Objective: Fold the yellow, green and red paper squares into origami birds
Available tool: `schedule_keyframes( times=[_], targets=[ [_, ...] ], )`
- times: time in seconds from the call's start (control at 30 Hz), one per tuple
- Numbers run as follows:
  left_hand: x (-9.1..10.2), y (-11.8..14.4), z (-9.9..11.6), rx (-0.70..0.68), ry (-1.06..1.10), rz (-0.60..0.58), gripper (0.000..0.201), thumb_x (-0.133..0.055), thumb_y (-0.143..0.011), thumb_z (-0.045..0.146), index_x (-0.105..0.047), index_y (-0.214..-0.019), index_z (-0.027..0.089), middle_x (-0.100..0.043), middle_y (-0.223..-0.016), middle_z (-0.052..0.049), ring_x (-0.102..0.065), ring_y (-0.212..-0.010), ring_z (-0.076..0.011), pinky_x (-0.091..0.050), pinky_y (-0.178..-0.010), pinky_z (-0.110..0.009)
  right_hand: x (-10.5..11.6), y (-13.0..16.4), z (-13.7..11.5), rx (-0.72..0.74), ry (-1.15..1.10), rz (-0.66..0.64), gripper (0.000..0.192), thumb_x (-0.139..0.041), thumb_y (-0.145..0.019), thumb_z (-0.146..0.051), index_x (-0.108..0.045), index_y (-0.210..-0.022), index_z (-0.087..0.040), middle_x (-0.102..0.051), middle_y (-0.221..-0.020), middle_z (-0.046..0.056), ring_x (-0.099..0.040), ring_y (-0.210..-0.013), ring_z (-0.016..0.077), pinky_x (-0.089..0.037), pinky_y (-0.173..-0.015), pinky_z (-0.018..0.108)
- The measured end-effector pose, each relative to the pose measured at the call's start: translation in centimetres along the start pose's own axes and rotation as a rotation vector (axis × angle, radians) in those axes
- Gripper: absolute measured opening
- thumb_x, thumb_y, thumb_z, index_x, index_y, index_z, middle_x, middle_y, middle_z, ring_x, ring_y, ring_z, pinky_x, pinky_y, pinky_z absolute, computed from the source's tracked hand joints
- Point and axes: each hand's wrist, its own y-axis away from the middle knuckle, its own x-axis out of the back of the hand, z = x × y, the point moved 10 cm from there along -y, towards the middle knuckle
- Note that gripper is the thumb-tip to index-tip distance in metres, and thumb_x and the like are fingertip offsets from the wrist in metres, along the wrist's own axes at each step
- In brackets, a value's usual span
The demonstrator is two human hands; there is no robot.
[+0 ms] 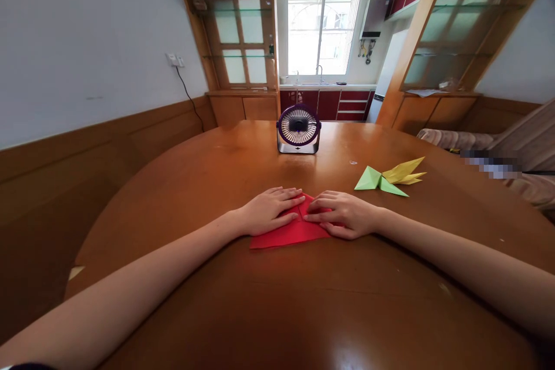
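Observation:
A folded sheet of red paper (289, 234) lies flat on the brown wooden table (277, 300) in front of me. My left hand (269, 210) rests palm down on its left part, fingers stretched toward the middle. My right hand (341, 213) presses on its right part, fingertips meeting the left hand's over the fold. Both hands cover the top of the paper.
A small purple desk fan (299, 129) stands at the table's far middle. A green folded paper shape (379, 181) and a yellow one (404, 171) lie to the right of my hands. A sofa (498, 150) sits beyond the table's right edge.

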Motion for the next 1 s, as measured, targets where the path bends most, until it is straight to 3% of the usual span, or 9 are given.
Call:
schedule_keyframes(
  times=[0.27, 0.63, 0.83, 1.0],
  targets=[
    [-0.3, -0.1, 0.0, 0.032, 0.002, -0.05, 0.057, -0.032, -0.1, 0.049, -0.038, -0.146, 0.016, -0.03, -0.155, -0.009, -0.028, -0.144, -0.0216, -0.019, -0.119, -0.04, -0.5, 0.0, 0.2, -0.014, -0.01, -0.047, 0.04, -0.041, -0.092, -0.021, -0.057, -0.129, -0.018, -0.059, -0.115, 0.014, -0.055, -0.103, 0.0231, -0.046, -0.092, 0.042],
    [-0.5, -0.1, -0.1, 0.043, 0.009, -0.093, 0.057, -0.031, -0.1, 0.049, -0.032, -0.149, 0.019, -0.024, -0.157, -0.006, -0.023, -0.145, -0.0205, -0.016, -0.12, -0.038, -0.6, 0.0, 0.2, -0.036, -0.006, -0.092, 0.041, -0.041, -0.092, -0.02, -0.056, -0.13, -0.018, -0.057, -0.116, 0.014, -0.053, -0.104, 0.0237, -0.045, -0.094, 0.042],
    [-0.1, -0.5, -0.5, 0.082, 0.031, -0.075, 0.051, -0.033, -0.101, 0.046, -0.04, -0.145, 0.021, -0.031, -0.154, -0.005, -0.03, -0.143, -0.0208, -0.02, -0.118, -0.039, -0.7, -0.1, 0.1, -0.037, 0.019, -0.114, 0.041, -0.041, -0.092, -0.02, -0.057, -0.13, -0.016, -0.057, -0.116, 0.014, -0.052, -0.104, 0.0237, -0.045, -0.095, 0.042],
    [0.6, -1.1, -0.5, 0.098, 0.034, 0.016, 0.042, -0.034, -0.102, 0.039, -0.055, -0.134, 0.022, -0.045, -0.146, -0.004, -0.042, -0.136, -0.0193, -0.031, -0.113, -0.038, -0.1, -0.2, -0.5, -0.028, -0.017, -0.065, 0.04, -0.042, -0.091, -0.019, -0.059, -0.126, -0.015, -0.059, -0.116, 0.015, -0.054, -0.103, 0.024, -0.046, -0.093, 0.043]
  ],
)
